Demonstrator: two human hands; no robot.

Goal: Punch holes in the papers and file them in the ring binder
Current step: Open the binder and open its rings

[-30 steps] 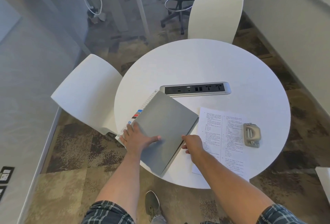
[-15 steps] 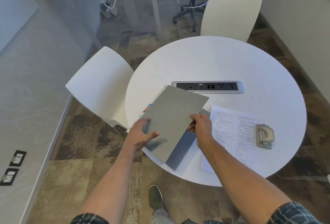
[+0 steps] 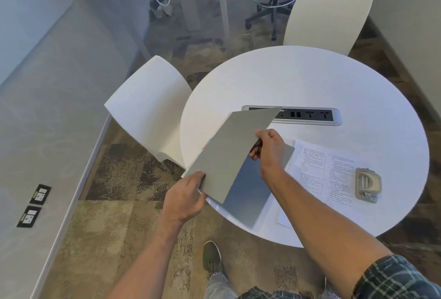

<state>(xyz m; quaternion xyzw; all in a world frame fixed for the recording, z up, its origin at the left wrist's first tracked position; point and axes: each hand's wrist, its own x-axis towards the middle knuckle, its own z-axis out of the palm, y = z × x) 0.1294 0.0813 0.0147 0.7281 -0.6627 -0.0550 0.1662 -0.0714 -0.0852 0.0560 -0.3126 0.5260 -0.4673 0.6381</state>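
A grey ring binder (image 3: pixel 248 193) lies at the near left edge of the round white table (image 3: pixel 310 79). Its front cover (image 3: pixel 229 155) is lifted and tilted up to the left. My right hand (image 3: pixel 269 148) pinches the cover's right edge. My left hand (image 3: pixel 186 198) grips the cover's near left corner. The inside of the back cover shows grey beneath; the rings are hidden. Printed papers (image 3: pixel 327 174) lie to the right of the binder, with a beige hole punch (image 3: pixel 367 184) resting on their right side.
A power socket strip (image 3: pixel 310 116) is set into the table's middle, partly behind the raised cover. White chairs stand at the left (image 3: pixel 148 108) and far side (image 3: pixel 327 17). My shoe (image 3: pixel 211 257) is on the carpet under the table's near edge.
The binder's cover has swung from flat to well raised, lifted by my right hand. My left hand moved from pressing on top of the cover to gripping its near corner.
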